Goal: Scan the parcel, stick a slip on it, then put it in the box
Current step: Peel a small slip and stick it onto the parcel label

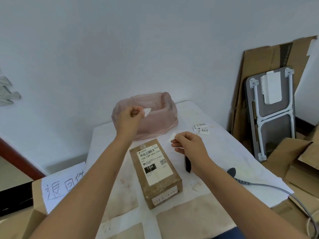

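The cardboard return box (37, 195) with its handwritten paper sign (63, 185) is sitting far out to the left of the left fingers, low at the frame edge. The left hand (128, 118) is pinching a small white piece, probably the slip's peeled backing (146, 112), between thumb and fingertips, and is holding it just over the mouth of the pink-bagged bin (160, 116), which is lying right behind those fingers. The backing could be clinging to the skin when the pinch is opening, or dropping short onto the white table (224, 152) instead of into the bin.

The brown parcel (156, 173), its shipping label (153, 163) facing up, is lying on the table below and between the 2 hands, nearer the right fingers. The right hand (189, 144) is gripping the slip (172, 136) by 1 edge between thumb and fingertips. Held so, the sticky face could be folding on itself, catching a finger, or landing over the barcode.

A black handheld scanner (187, 164) is lying just under the right wrist, a stack of spare slips (202, 128) beyond the right fingers; a careless wrist could be knocking the scanner
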Motion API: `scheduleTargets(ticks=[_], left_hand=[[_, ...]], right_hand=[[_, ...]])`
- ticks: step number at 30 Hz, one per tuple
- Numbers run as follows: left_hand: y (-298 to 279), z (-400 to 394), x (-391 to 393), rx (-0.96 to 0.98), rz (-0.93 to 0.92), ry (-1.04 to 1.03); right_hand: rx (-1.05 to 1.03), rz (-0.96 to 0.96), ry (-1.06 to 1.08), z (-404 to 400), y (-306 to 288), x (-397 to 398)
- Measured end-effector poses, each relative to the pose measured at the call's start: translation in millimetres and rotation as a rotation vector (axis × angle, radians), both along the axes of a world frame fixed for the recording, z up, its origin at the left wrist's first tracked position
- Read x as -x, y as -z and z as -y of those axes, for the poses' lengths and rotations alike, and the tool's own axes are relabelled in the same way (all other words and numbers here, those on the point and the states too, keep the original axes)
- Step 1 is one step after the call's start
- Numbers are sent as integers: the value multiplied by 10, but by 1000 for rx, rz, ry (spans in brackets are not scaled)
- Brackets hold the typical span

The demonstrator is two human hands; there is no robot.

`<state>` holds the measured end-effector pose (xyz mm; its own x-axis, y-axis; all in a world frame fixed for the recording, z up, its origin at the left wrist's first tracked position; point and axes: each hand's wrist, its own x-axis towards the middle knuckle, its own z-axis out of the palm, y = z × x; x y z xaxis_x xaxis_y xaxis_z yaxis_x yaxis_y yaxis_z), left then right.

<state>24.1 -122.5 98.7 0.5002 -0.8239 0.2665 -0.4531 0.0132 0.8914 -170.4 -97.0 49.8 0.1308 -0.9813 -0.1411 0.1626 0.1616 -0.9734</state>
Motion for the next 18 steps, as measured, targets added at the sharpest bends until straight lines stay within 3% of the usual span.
scheduleTargets(ticks=[4, 18], left_hand=[[-73, 383, -123, -106, 164, -49], [48, 759, -311, -292, 348, -58]], right_hand=[[-4, -3, 10, 172, -55, -16], [-29, 8, -12, 291, -22, -63]])
